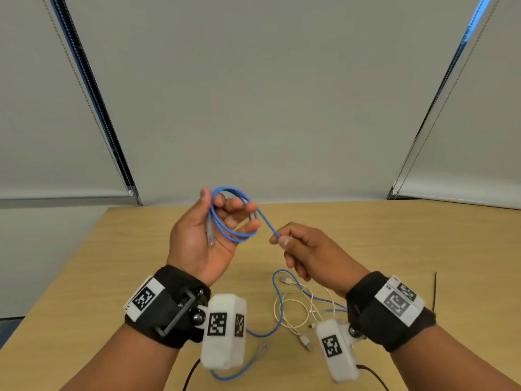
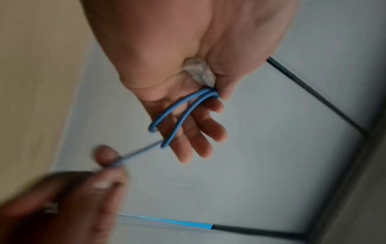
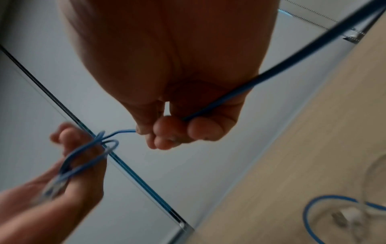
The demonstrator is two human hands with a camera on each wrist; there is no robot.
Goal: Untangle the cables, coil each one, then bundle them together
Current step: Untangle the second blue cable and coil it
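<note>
— Above the wooden table [image 1: 112, 277], what is each hand doing?

— Palm up, the left hand [image 1: 203, 238] has a thin blue cable [image 1: 225, 230] looped in 2 or 3 turns around its fingers, thumb pinning the clear plug [image 1: 211, 234] to the palm. The right hand [image 1: 307, 252] pinches the same cable between thumb and forefinger, drawing it taut.

— And the rest?

— Its slack trails down onto the table, tangled with a thin white cable [image 1: 293, 311].
</note>
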